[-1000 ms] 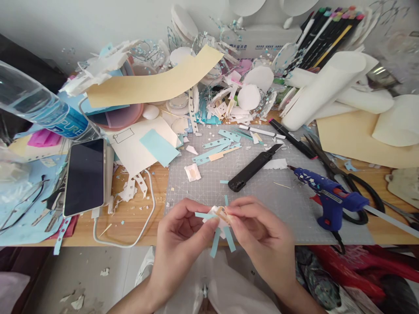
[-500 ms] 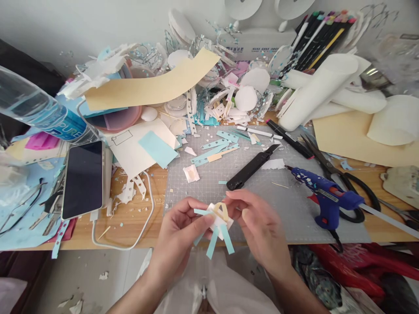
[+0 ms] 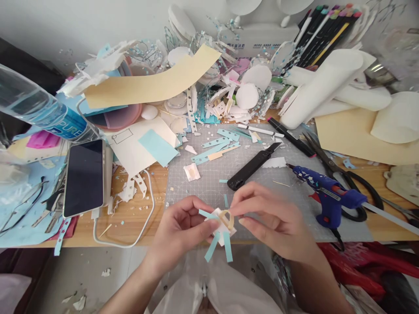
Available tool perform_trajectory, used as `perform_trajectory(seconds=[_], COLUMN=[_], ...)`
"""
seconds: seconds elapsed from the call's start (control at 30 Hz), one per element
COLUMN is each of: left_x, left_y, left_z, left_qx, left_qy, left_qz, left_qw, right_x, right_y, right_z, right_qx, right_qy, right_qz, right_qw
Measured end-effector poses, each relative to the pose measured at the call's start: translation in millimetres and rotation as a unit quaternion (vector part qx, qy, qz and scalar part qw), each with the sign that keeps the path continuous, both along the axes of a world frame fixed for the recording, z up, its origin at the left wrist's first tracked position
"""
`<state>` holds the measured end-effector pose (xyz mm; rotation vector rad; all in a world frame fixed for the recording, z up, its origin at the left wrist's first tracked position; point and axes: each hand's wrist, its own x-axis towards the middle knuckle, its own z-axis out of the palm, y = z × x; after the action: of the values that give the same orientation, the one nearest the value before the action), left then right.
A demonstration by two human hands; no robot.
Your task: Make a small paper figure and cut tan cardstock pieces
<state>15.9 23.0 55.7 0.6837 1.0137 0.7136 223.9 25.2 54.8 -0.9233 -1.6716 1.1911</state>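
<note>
Wooden worktop (image 3: 131,218) fills the frame, scraps crowding its upper half; one grey cutting mat (image 3: 203,187) at centre keeps bare room. Left hand (image 3: 178,226) and right hand (image 3: 275,218) meet over its lower edge, below one blue glue gun (image 3: 330,198) and one black knife (image 3: 252,168). Both grips pinch one paper piece (image 3: 223,227), two blue strips dangling.

Tight desk, one gap mid-mat.
Bare cutting mat (image 3: 199,192) open btwn knife (image 3: 252,168) & left hand (image 3: 178,229)/right hand (image 3: 278,222); glue gun (image 3: 330,198) + scissors (image 3: 347,183) block rt, phone (image 3: 84,176) lt, scrap pile (image 3: 229,104) behind.
</note>
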Motion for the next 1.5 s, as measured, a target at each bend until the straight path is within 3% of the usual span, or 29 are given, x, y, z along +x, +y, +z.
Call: perform_trajectory(seconds=[0.13,0.23,0.43,0.57,0.67,0.83,1.2,1.5], left_x=[-6,-6,1,3,1,1,8,11], left_y=[10,12,3,-3,-7,-14,-14,-23], left_z=[5.2,9.1,23.6,27.7,24.5,20.5,30.4,23.0], left_qx=[0.002,0.008,0.032,0.1,0.164,0.216,0.22,0.255], left_qy=[-0.021,-0.019,0.053,0.096,0.129,0.158,0.17,0.181], left_qz=[-0.039,-0.047,0.019,0.047,0.044,0.07,0.121,0.157], left_qw=[0.999,0.999,0.998,0.989,0.977,0.961,0.953,0.937], right_x=[9,7,0,-4,-7,-11,-19,-24], right_y=[11,14,7,3,2,1,-4,-7], right_z=[11.1,14.3,17.2,20.2,22.9,26.9,26.5,27.3], right_qx=[0.051,0.054,-0.032,-0.124,-0.152,-0.169,-0.144,-0.116], right_qy=[-0.073,-0.081,-0.065,-0.012,0.011,0.023,0.008,0.012], right_qz=[0.077,0.089,0.054,0.021,0.004,0.0,-0.046,-0.076], right_qw=[0.993,0.991,0.996,0.992,0.988,0.985,0.988,0.99])
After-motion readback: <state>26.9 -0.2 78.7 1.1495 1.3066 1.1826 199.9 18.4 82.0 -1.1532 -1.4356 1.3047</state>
